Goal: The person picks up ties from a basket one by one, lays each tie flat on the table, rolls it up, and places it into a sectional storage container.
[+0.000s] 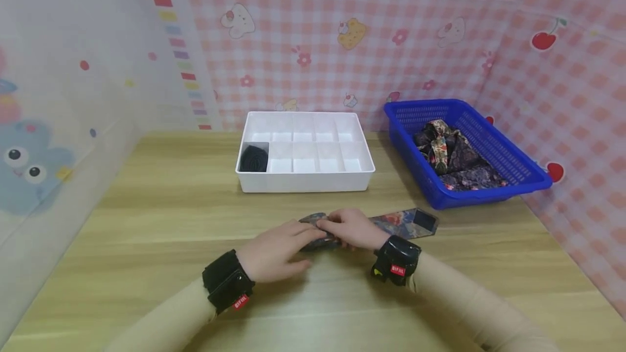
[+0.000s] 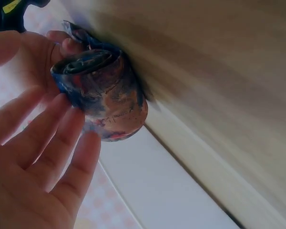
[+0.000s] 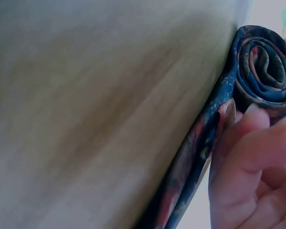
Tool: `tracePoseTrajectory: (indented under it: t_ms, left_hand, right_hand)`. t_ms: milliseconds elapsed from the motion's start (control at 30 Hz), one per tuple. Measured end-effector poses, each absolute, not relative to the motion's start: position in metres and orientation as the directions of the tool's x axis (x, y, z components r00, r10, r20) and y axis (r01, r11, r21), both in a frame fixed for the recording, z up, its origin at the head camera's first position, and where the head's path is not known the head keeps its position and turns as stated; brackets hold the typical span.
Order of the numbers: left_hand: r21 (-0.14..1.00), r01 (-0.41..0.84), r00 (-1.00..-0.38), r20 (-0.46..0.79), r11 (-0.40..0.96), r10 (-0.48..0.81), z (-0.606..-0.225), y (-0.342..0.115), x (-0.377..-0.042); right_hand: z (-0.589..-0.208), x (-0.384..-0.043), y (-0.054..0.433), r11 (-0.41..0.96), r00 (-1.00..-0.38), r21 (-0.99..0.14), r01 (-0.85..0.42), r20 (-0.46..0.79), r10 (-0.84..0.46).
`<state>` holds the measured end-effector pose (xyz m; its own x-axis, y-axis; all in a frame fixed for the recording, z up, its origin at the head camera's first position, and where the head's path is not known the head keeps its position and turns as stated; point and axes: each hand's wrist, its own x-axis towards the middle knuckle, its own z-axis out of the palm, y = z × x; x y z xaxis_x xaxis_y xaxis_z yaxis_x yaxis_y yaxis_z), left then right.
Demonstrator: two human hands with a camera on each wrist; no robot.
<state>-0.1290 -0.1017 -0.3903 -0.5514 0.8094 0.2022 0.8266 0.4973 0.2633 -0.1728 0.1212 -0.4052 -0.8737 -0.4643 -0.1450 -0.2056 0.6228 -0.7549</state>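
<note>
A dark floral necktie (image 1: 402, 222) lies along the table, partly wound into a roll, its pointed end flat to the right. The left wrist view shows the roll (image 2: 107, 98) standing on its edge with orange and blue patterning; its spiral layers (image 3: 264, 71) face the right wrist camera. My left hand (image 1: 279, 249) reaches over the roll's left side, fingers fairly straight and fingertips right at its surface. From the other side my right hand (image 1: 354, 227) grips the roll, its thumb over the top and its other fingers curled near the flat length.
Behind the hands stands a white divided box (image 1: 305, 182), with a dark rolled cloth (image 1: 254, 159) in its front-left compartment. At the right, a blue basket (image 1: 427, 178) contains several loose floral neckties (image 1: 464, 167). Patterned curtains border the wooden table.
</note>
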Motion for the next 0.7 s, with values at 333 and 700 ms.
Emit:
tracePoseTrajectory:
  t_ms: [333,700]
  left_hand:
    - [0.287,0.721,-0.692,0.252,0.631,0.676,-0.394,-0.079,-0.150]
    - [0.278,0.731,-0.680,0.218,0.623,0.700,-0.404,-0.058,-0.169]
  right_hand:
    - [-0.405,-0.175,0.125,0.627,-0.875,-0.769,-0.123,-0.214,-0.434]
    - [-0.411,-0.179,0.126,0.576,-0.862,-0.814,-0.072,-0.239,-0.446]
